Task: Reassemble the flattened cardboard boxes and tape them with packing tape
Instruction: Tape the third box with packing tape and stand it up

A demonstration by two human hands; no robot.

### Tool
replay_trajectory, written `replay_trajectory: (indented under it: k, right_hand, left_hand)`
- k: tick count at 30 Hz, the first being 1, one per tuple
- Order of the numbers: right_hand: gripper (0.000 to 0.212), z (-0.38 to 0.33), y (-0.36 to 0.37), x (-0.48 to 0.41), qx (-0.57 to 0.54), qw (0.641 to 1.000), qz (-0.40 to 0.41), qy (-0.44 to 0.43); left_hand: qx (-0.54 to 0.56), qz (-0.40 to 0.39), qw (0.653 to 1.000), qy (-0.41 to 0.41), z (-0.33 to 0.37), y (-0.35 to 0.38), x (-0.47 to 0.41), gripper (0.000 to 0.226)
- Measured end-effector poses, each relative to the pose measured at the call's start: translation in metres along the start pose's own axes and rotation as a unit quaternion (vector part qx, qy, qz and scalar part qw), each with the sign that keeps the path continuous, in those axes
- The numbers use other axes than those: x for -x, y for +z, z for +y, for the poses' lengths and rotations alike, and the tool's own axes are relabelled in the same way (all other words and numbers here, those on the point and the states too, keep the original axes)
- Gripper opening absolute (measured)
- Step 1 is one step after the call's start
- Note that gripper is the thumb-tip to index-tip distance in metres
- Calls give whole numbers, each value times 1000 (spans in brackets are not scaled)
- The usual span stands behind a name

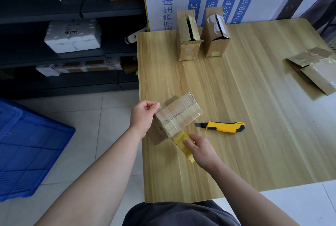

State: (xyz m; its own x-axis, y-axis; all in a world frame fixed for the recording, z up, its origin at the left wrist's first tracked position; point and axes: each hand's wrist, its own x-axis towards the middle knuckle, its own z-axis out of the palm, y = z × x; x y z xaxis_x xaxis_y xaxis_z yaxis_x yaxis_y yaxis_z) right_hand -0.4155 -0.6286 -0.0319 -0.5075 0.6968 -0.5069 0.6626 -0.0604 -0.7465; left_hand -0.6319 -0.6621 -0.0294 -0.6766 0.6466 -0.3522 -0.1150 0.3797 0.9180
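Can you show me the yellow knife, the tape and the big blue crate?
yellow knife (222, 127): head view, middle of its handle.
tape (179, 138): head view, its bare yellow upper end.
blue crate (27, 144): head view, middle of its ribbed face.

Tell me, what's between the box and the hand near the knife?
Yellowish packing tape stretches from the box to the right hand, seen in the head view.
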Motion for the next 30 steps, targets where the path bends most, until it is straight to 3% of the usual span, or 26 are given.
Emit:
replay_trajectory:
  k: [19,24,27,28,30]
  right_hand:
    - [23,5,4,-9,35,999,-22,13]
    - [25,-1,7,-12,15,1000,-12,11]
    - [25,-1,10,-12,9,1000,-12,20]
    - [25,1,11,-11,3,1000,-13,25]
    - [24,2,11,-11,-6,999,-16,32]
  left_hand:
    - [-35,29,999,-30,-15,2,-5,15]
    - [-70,60,990,-107,-12,2,-18,18]
    - [-25,33,980,-195,-7,-1,-27,47]
    - [-24,15,979,-203,-7,0,-28,46]
    - [-54,-14,984,-170,-6,5,-26,20]
